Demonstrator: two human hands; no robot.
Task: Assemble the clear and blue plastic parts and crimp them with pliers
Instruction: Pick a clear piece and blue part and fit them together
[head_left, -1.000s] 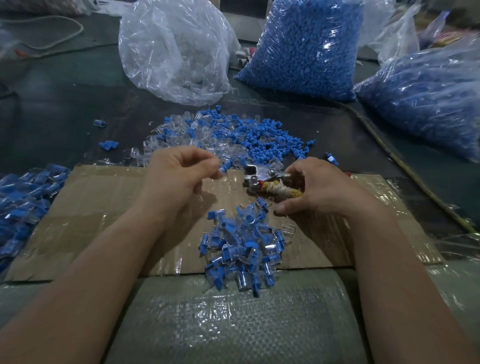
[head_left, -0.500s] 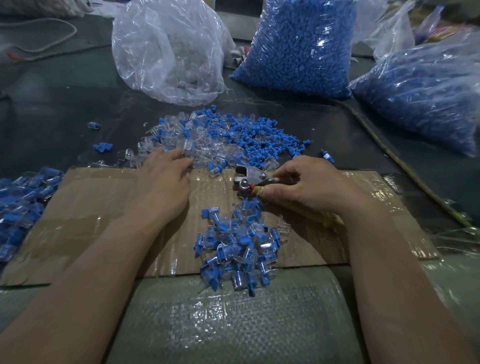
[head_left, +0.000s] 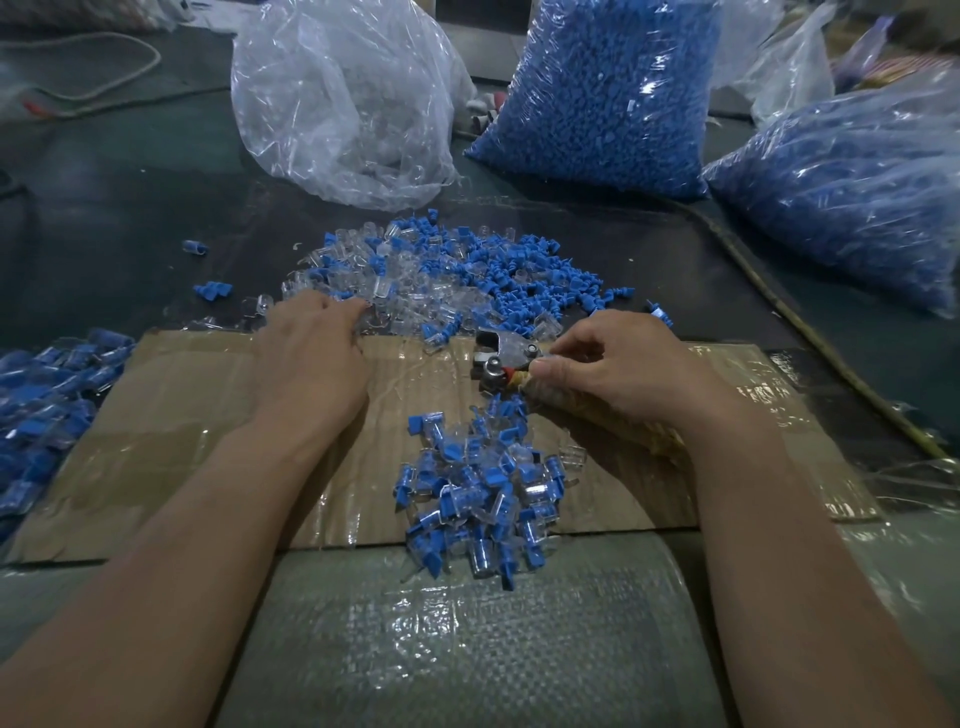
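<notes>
Pickup step, seemingly: left hand (head_left: 311, 358) among loose parts (head_left: 457, 280) at far edge of cardboard (head_left: 182, 415), grip hidden; right hand (head_left: 623, 374) clasping pliers (head_left: 501, 358). Next, likely: pinching one clear piece.

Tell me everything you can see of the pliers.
The pliers have a dull grey metal head with a round pivot bolt, pointing left, and handles wrapped in yellowish binding, red near the head. They lie low over the taped cardboard, the right hand gripping the handles and hiding most of them. The head sits beside the loose parts pile.
</notes>
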